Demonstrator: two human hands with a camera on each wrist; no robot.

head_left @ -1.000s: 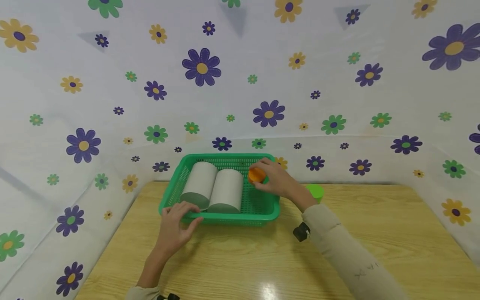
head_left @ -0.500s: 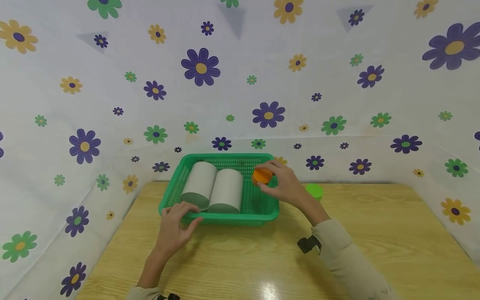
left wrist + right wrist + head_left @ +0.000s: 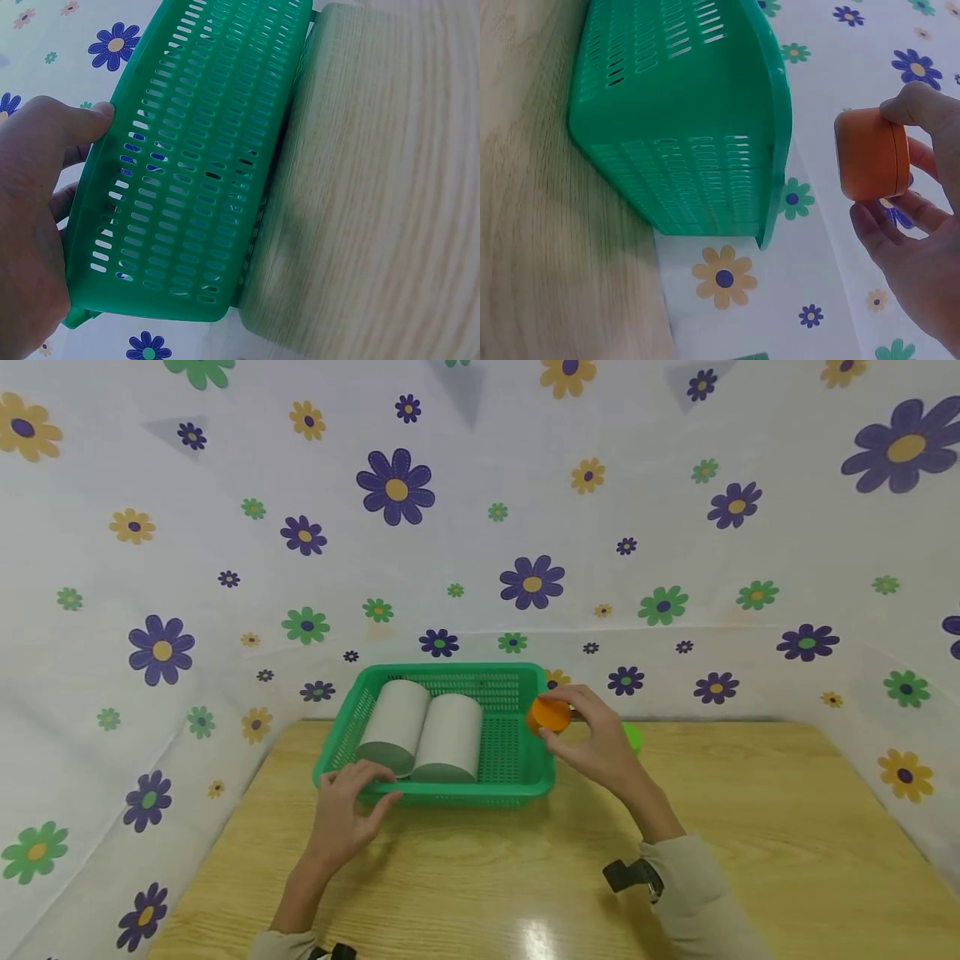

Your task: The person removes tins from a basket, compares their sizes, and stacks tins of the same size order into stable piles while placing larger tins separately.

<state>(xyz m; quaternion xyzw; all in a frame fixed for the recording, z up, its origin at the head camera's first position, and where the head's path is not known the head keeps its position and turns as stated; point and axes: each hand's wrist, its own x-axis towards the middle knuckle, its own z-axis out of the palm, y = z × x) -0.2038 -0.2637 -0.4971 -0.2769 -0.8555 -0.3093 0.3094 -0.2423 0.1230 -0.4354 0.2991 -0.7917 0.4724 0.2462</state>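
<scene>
A small orange case with rounded edges and a seam near one end is pinched between the thumb and fingers of my right hand. In the head view it is held up at the right end of the green plastic basket, overlapping the rim. My left hand grips the basket's near rim at the left; the left wrist view shows its thumb at the rim and the other fingers partly hidden behind the wall. Two white cylinders lie side by side in the basket's left and middle part.
A bright green round object stands on the wooden table behind my right hand, mostly hidden by it. White cloth printed with flowers hangs at the back and sides of the table.
My right hand has moved right with the orange case, from over the basket's inside to its right rim. My left hand has kept its place on the basket.
</scene>
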